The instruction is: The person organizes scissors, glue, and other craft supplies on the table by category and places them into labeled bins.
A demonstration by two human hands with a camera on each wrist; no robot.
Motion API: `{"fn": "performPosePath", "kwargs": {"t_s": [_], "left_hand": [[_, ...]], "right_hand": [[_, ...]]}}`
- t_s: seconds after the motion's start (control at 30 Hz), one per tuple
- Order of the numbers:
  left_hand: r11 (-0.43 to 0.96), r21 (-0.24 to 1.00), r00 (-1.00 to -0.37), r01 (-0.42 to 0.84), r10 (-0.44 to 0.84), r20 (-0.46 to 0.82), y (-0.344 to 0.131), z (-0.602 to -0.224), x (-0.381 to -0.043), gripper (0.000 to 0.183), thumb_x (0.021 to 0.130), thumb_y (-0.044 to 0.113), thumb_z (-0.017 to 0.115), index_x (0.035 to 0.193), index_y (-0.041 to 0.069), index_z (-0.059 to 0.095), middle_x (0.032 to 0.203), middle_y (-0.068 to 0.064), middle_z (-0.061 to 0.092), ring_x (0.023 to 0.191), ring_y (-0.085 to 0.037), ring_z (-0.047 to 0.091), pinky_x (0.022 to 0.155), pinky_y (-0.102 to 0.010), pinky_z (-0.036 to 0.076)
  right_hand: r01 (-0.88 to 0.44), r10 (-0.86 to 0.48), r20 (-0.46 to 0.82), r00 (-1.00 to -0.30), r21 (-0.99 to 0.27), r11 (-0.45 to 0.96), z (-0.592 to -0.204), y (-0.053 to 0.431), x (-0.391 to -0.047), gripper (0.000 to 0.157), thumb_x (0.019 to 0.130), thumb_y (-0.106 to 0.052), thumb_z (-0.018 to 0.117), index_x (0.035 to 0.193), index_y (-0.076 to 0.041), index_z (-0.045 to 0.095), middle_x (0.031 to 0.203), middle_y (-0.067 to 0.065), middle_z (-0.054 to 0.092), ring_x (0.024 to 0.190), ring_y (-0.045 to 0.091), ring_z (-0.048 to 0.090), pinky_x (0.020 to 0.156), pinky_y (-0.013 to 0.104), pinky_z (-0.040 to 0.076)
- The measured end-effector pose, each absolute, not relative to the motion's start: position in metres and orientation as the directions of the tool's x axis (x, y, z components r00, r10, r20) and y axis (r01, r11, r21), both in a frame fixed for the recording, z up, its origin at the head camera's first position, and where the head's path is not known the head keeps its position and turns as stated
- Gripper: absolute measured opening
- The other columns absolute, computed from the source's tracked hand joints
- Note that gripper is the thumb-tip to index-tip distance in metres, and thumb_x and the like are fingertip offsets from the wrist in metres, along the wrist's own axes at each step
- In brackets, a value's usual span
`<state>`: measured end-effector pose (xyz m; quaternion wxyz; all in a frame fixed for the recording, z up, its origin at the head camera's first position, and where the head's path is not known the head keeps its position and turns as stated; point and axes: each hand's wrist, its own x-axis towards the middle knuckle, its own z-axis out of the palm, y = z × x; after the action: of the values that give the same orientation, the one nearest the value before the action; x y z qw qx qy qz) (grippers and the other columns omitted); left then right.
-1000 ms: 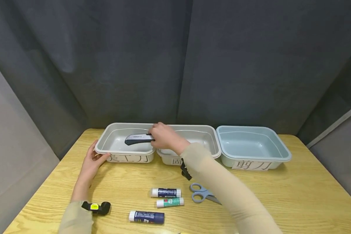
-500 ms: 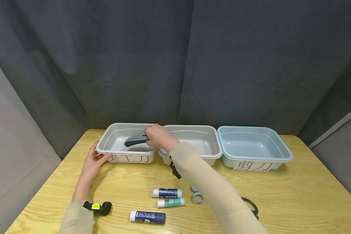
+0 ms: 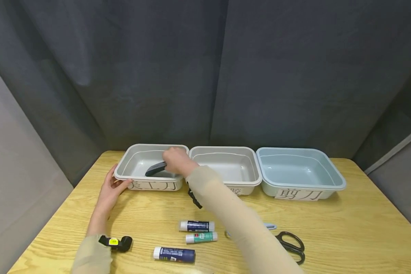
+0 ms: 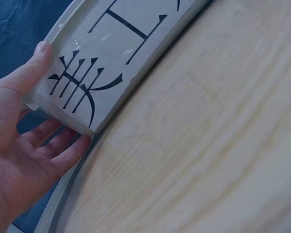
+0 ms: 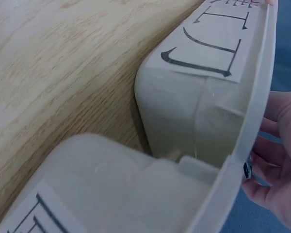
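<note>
The left grey plastic bin (image 3: 137, 166) has a white paper label with black characters on its front. At its left front corner my left hand (image 3: 107, 192) grips it. In the left wrist view, the thumb lies on the front rim and the fingers (image 4: 70, 150) touch the side wall. My right hand (image 3: 178, 161) holds a utility knife (image 3: 155, 169) down inside this bin, its dark end pointing left and slightly downward. My fingers cover the rest of the knife. The right wrist view shows only a small bit of it, beyond the rim.
A second grey bin (image 3: 222, 167) and a light blue bin (image 3: 298, 171) stand to the right in the row. In front lie several glue sticks (image 3: 174, 254), black-handled scissors (image 3: 292, 247) and blue scissors (image 3: 270, 226), partly behind my right forearm.
My right hand has moved left and down with the utility knife, from above the gap between the grey bins into the left one. My left hand keeps its place on the corner.
</note>
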<state>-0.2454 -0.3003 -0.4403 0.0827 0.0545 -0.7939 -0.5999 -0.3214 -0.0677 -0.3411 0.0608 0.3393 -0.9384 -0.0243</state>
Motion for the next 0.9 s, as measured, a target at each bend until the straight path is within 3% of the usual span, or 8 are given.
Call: {"fn": "performPosePath", "kwargs": {"t_s": [0.23,0.57,0.9], "left_hand": [[0.254,0.967,-0.980,0.013,-0.187,0.062,-0.298,-0.439,-0.246,0.084,0.084,0.034,0.063,0.147,0.025,0.009,0.144,-0.014,0.027,0.124,-0.026,0.034,0.079,-0.003,0.038],[0.252,0.968,-0.980,0.010,-0.192,0.060,-0.297,-0.438,-0.245,0.085,0.084,0.033,0.064,0.147,0.022,0.009,0.143,-0.016,0.028,0.123,-0.027,0.035,0.079,-0.003,0.038],[0.255,0.967,-0.981,0.013,-0.186,0.062,-0.294,-0.438,-0.246,0.085,0.083,0.033,0.065,0.147,0.024,0.010,0.144,-0.015,0.028,0.124,-0.028,0.035,0.079,-0.004,0.038]], "right_hand": [[-0.605,-0.612,0.056,-0.789,0.105,0.789,-0.343,-0.077,-0.322,0.011,0.079,-0.021,0.067,0.087,-0.015,0.067,0.093,0.002,0.065,0.086,0.019,0.060,0.072,0.033,0.051],[-0.606,-0.605,0.049,-0.795,0.010,0.796,-0.357,-0.084,-0.326,0.014,0.080,-0.028,0.068,0.081,-0.014,0.066,0.084,0.000,0.066,0.081,0.017,0.061,0.070,0.031,0.051],[-0.564,-0.564,0.014,-0.826,-0.039,0.825,-0.370,-0.087,-0.330,0.021,0.075,-0.034,0.074,0.088,-0.019,0.068,0.086,-0.005,0.065,0.083,0.013,0.060,0.069,0.028,0.050]]}}
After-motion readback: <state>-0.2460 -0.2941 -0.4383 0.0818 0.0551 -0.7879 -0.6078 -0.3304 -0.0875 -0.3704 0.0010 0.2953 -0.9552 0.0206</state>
